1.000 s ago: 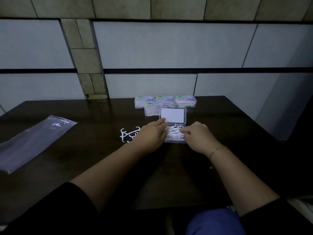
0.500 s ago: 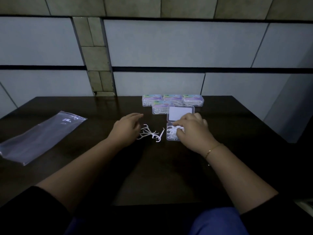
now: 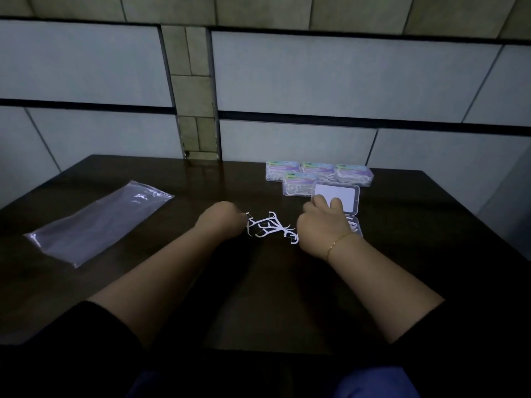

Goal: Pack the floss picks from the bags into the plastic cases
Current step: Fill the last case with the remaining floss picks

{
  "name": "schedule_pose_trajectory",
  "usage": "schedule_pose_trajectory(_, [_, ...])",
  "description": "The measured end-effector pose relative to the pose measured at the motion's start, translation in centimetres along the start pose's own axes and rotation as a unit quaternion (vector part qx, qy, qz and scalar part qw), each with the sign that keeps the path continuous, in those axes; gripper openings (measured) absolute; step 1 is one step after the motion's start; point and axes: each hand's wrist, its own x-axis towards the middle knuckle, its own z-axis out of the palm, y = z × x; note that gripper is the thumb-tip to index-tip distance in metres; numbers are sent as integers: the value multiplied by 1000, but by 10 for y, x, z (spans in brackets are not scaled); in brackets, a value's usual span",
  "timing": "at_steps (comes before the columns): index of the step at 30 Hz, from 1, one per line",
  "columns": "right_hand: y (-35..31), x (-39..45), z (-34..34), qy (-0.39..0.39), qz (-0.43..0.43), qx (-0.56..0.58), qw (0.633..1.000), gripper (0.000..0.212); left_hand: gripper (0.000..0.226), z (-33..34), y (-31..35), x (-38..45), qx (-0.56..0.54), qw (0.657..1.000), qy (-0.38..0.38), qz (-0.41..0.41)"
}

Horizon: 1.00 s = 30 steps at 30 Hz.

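Several loose white floss picks point(image 3: 270, 228) lie in a small pile on the dark table between my hands. My left hand point(image 3: 221, 222) sits at the pile's left edge with fingers curled, pinching the end of one pick. An open clear plastic case point(image 3: 355, 225) lies to the right, with picks in its base, mostly hidden under my right hand point(image 3: 323, 222). The fingers of that hand stretch forward and touch the near edge of the raised lid point(image 3: 346, 196). Several closed, filled cases point(image 3: 319, 173) stand in a cluster just behind.
A flat, clear plastic bag point(image 3: 97, 222) lies on the left part of the table point(image 3: 258, 297). A tiled wall rises right behind the table's far edge. The table's right edge runs close to the cases.
My left hand left the open case, went left to the loose picks and now pinches one. My right hand slid over the case base up to the lid.
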Motion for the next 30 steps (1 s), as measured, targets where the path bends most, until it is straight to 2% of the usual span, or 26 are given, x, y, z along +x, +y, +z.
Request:
schedule_pose_trajectory(8, [4, 0, 6, 9, -28, 96, 995, 31, 29, 10, 18, -6, -74, 994, -50, 59])
schedule_pose_trajectory(11, [4, -1, 6, 23, -40, 135, 990, 25, 29, 11, 22, -10, -66, 994, -52, 74])
schedule_pose_trajectory(15, [0, 1, 8, 5, -54, 155, 986, 30, 28, 10, 25, -16, -64, 992, -72, 85])
schedule_pose_trajectory(18, [1, 4, 9, 37, -20, 156, 987, 31, 47, 14, 27, -18, -39, 993, -79, 84])
schedule_pose_trajectory(20, [2, 6, 9, 52, -5, 131, 990, 30, 52, 18, 28, -20, 8, 995, -50, 81])
schedule_pose_trajectory(23, [1, 10, 12, 51, -18, 98, 994, 37, 33, 20, 31, -20, 54, 994, -22, 95])
schedule_pose_trajectory(25, [0, 12, 13, 43, -29, 96, 994, 42, 21, 16, 33, -19, 39, 994, -40, 97])
schedule_pose_trajectory(30, [-2, 13, 10, -3, -56, 96, 994, 46, 25, 2, 32, -19, 58, 988, -101, 103])
